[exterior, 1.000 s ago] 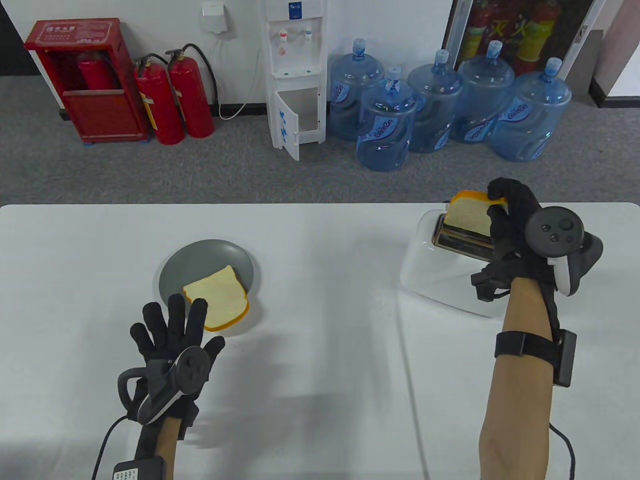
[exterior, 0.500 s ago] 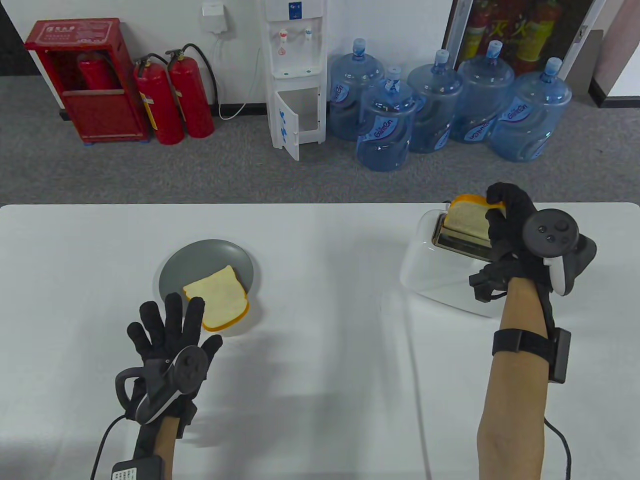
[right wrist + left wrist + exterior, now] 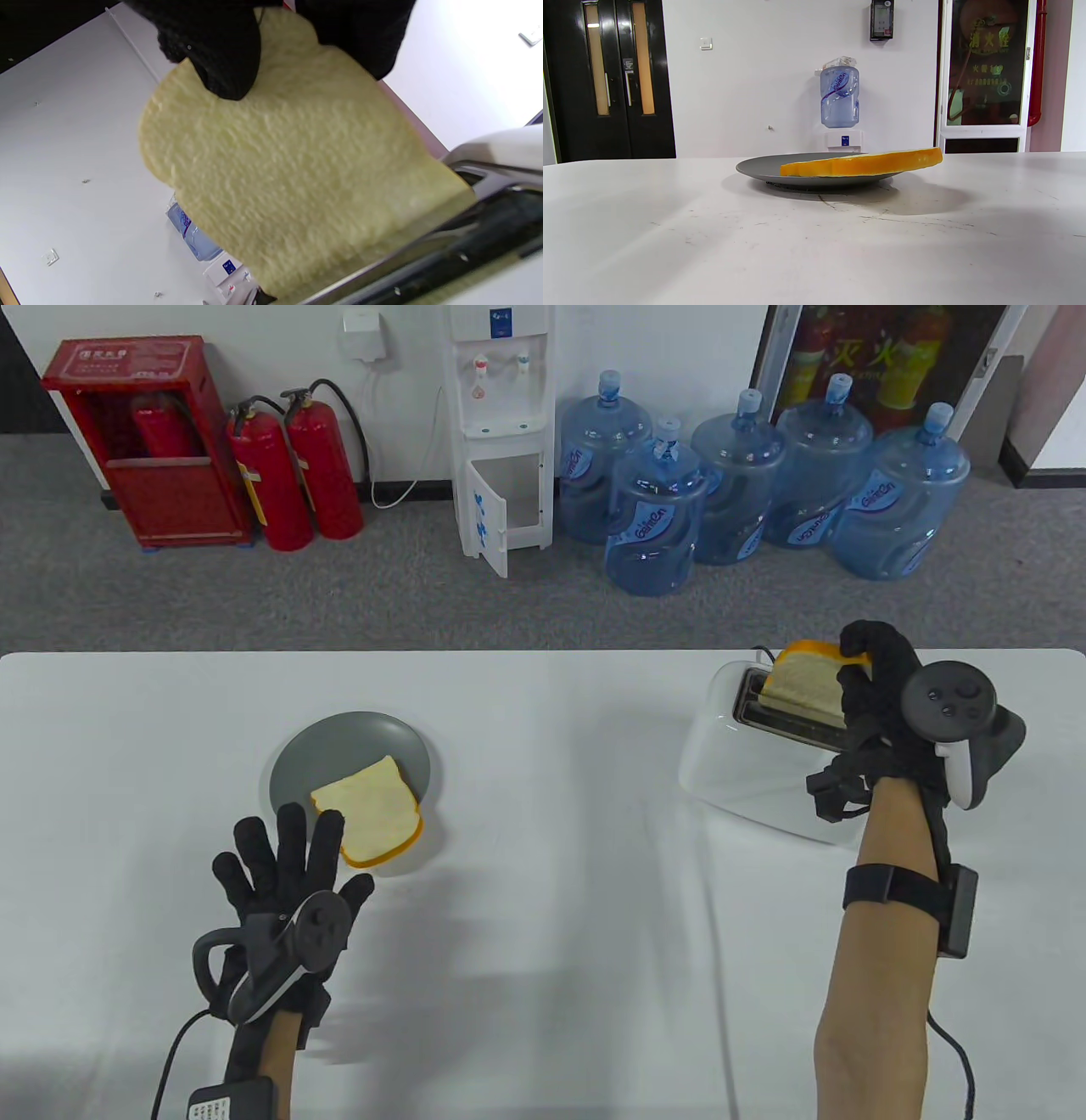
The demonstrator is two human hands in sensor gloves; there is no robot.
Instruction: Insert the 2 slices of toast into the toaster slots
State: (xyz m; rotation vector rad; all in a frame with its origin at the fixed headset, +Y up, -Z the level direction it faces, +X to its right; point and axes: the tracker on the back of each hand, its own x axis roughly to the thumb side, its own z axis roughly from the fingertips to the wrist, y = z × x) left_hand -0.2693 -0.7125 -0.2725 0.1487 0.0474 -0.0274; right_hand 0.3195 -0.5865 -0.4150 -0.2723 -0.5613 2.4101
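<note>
My right hand [image 3: 874, 678] pinches a slice of toast [image 3: 806, 683] upright over the white toaster [image 3: 747, 763] at the table's far right. In the right wrist view the toast slice [image 3: 297, 178] has its lower edge at the toaster's metal slot rim [image 3: 424, 262], with my fingertips [image 3: 229, 63] on its top. The second slice [image 3: 373, 810] lies on the grey plate [image 3: 339, 738], overhanging its near rim. My left hand [image 3: 288, 857] rests flat just in front of it, fingers spread, one fingertip at the crust. The left wrist view shows this slice [image 3: 865, 163] and plate [image 3: 763, 165] edge-on.
The white table [image 3: 543, 899] holds only the plate and the toaster. Beyond its far edge stand several water bottles [image 3: 653, 526], a water dispenser [image 3: 501, 432] and red fire extinguishers [image 3: 297, 475] on the floor.
My right hand has shifted the toast slightly right and lower at the toaster's top. The left hand has barely drifted left.
</note>
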